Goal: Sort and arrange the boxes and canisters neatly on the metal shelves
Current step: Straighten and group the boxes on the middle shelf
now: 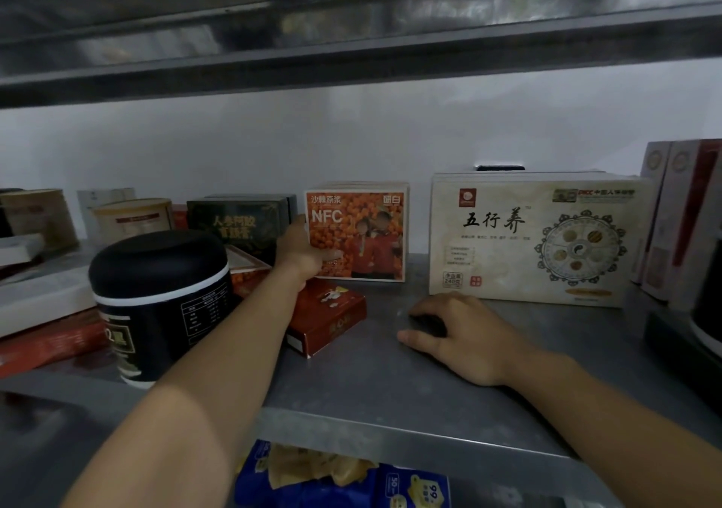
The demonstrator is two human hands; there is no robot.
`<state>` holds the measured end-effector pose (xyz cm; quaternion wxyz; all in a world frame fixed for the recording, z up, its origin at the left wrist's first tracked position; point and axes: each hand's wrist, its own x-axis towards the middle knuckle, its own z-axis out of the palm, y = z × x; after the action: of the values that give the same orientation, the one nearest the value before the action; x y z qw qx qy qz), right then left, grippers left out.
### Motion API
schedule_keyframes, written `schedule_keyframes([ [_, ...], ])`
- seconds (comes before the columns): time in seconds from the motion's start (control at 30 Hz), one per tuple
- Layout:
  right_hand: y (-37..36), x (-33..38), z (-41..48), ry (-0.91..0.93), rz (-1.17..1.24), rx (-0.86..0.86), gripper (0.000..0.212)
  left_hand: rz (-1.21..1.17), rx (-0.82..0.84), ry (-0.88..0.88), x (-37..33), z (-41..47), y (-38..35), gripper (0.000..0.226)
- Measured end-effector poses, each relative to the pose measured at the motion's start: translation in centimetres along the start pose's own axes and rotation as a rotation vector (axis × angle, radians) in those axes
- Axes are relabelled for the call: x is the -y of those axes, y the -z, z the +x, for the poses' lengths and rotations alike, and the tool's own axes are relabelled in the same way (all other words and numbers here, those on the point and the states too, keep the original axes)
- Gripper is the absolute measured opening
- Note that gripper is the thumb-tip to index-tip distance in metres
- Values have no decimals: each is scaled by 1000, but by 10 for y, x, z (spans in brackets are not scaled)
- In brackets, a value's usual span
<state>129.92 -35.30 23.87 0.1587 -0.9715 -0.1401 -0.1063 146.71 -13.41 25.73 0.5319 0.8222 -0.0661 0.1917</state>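
Note:
An orange NFC box stands upright near the back of the metal shelf. My left hand grips its left edge, thumb on the front face. My right hand rests palm down on the shelf in front of a large cream box, fingers loosely curled and holding nothing. A small red box lies flat under my left wrist. A black canister stands left of my left forearm. A dark green box stands behind it.
Cream canisters and flat stacked boxes crowd the left side. Tall white and red boxes stand at the right edge. The upper shelf hangs low overhead. Blue packages sit on the shelf below.

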Motion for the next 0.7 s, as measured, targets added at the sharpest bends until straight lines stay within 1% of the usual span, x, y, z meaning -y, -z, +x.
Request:
schedule_keyframes([
  [0.13,0,0,-2,-7,-3,10,49,-6,6,-3,-1,-1,1,69],
  [0.3,0,2,-2,-8,-1,3,47,-8,22,-4,-5,-5,0,67],
  [0.53,0,2,-2,-23,7,6,51,10,24,17,-8,-8,2,67],
  [0.7,1,3,-3,-46,25,11,51,90,-9,53,-13,-12,4,60],
])
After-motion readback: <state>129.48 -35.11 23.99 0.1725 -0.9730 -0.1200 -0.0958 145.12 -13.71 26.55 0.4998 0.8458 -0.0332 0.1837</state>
